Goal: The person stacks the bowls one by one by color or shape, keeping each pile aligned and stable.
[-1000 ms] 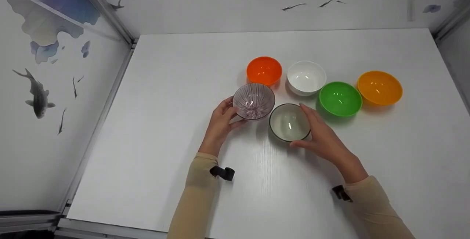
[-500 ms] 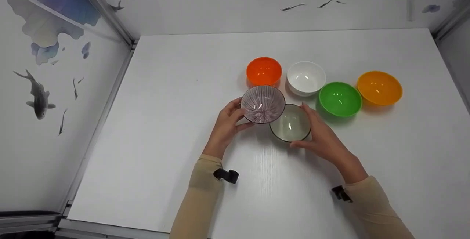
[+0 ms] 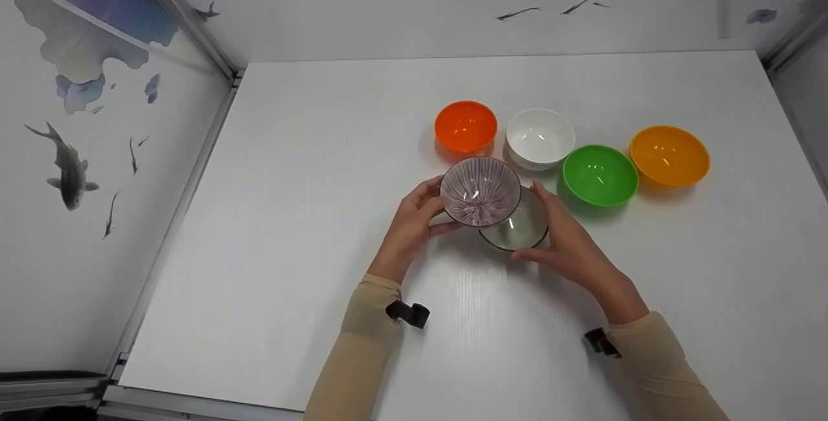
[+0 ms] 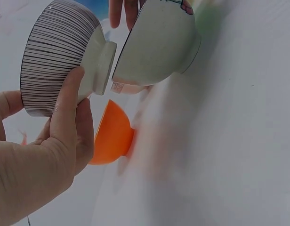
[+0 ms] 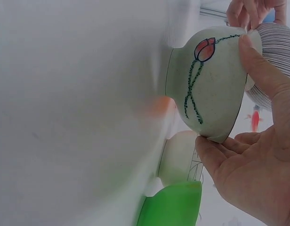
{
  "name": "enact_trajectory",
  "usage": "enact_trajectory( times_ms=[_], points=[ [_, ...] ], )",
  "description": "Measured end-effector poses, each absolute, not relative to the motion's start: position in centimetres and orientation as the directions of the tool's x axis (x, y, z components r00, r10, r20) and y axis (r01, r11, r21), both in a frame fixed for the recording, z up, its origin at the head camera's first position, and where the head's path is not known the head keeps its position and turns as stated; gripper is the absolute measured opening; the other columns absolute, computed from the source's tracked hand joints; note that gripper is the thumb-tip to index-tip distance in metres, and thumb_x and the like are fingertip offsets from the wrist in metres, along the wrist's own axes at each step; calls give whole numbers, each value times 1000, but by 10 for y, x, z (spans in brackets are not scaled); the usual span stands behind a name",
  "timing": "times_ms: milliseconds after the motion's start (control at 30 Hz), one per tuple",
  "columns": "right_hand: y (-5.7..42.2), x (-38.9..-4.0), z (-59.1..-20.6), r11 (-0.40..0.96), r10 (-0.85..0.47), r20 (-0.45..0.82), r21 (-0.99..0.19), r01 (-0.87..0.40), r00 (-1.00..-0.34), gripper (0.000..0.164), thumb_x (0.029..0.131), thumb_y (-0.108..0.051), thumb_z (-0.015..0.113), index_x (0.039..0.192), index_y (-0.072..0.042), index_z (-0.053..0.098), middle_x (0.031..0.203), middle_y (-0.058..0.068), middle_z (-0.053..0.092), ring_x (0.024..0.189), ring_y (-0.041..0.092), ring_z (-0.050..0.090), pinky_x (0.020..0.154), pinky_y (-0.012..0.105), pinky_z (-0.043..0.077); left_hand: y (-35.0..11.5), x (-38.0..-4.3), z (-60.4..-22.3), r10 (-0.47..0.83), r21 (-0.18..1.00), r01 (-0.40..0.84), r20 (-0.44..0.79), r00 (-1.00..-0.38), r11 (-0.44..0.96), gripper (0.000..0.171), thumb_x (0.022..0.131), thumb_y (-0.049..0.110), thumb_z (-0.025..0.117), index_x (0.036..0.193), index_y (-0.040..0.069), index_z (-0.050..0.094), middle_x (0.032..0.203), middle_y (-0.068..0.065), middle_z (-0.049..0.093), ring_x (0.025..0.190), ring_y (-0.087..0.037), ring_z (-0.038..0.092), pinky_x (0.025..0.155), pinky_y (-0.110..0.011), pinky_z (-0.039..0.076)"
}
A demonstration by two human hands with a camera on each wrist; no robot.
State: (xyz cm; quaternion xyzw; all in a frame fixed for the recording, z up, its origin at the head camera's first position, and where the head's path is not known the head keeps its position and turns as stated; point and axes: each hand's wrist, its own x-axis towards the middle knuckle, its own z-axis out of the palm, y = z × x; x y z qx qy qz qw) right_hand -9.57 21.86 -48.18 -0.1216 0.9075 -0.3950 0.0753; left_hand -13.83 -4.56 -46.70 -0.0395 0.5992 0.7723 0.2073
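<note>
My left hand (image 3: 417, 217) grips a bowl with a purple-streaked inside (image 3: 480, 191) by its left side; in the left wrist view its outside shows fine dark stripes and a pale foot ring. This striped bowl (image 4: 62, 56) is raised and overlaps the upper left of a pale green bowl (image 3: 517, 233) with a dark rim. My right hand (image 3: 569, 237) holds the green bowl's right side between thumb and fingers. A red tulip-like flower with dark green stems decorates the pale green bowl's outside (image 5: 213, 84) in the right wrist view, where its foot is at the tabletop.
Behind the hands stand an orange-red bowl (image 3: 466, 127) and a white bowl (image 3: 540, 138). To the right are a green bowl (image 3: 600, 175) and a yellow-orange bowl (image 3: 669, 156), close side by side. All rest on a white table (image 3: 291, 182) enclosed by printed walls (image 3: 414, 13).
My left hand has carried the striped bowl rightward and slightly toward me, from beside the pale green bowl to partly over it. My right hand and the green-rimmed bowl have stayed nearly still.
</note>
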Motion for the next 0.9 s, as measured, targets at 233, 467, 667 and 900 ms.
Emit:
enact_trajectory(
  times_ms=[233, 467, 667, 900],
  points=[
    [218, -96, -481, 657, -275, -50, -739, -149, -960, 122, 72, -26, 90, 161, -10, 7, 164, 19, 21, 151, 38, 24, 123, 59, 24, -39, -136, -470, 297, 912, -358, -292, -909, -200, 47, 98, 10, 56, 144, 9, 49, 141, -13, 56, 106, -20, 64, 90, -41, 61],
    [218, -97, -482, 651, -270, -58, -746, -138, -961, 124, 71, -25, 91, 161, -11, 6, 166, 19, 18, 152, 38, 22, 123, 59, 23, -34, -134, -469, 313, 924, -335, -268, -911, -185, 46, 97, 9, 56, 143, 8, 50, 141, -13, 56, 105, -20, 65, 89, -41, 61],
    [218, -97, -483, 624, -264, -51, -771, -131, -963, 126, 70, -20, 92, 161, -14, 5, 165, 18, 19, 151, 38, 23, 123, 59, 23, -27, -130, -472, 319, 938, -318, -262, -911, -137, 47, 95, 6, 56, 142, 7, 51, 141, -14, 55, 110, -22, 64, 85, -43, 62],
    [217, -96, -484, 589, -264, -50, -799, -120, -963, 127, 70, -18, 92, 162, -19, 4, 166, 16, 18, 152, 36, 22, 124, 59, 22, -24, -128, -473, 315, 951, -287, -238, -919, -118, 46, 96, 5, 55, 141, 6, 51, 138, -15, 56, 109, -22, 64, 84, -44, 62]
  ],
)
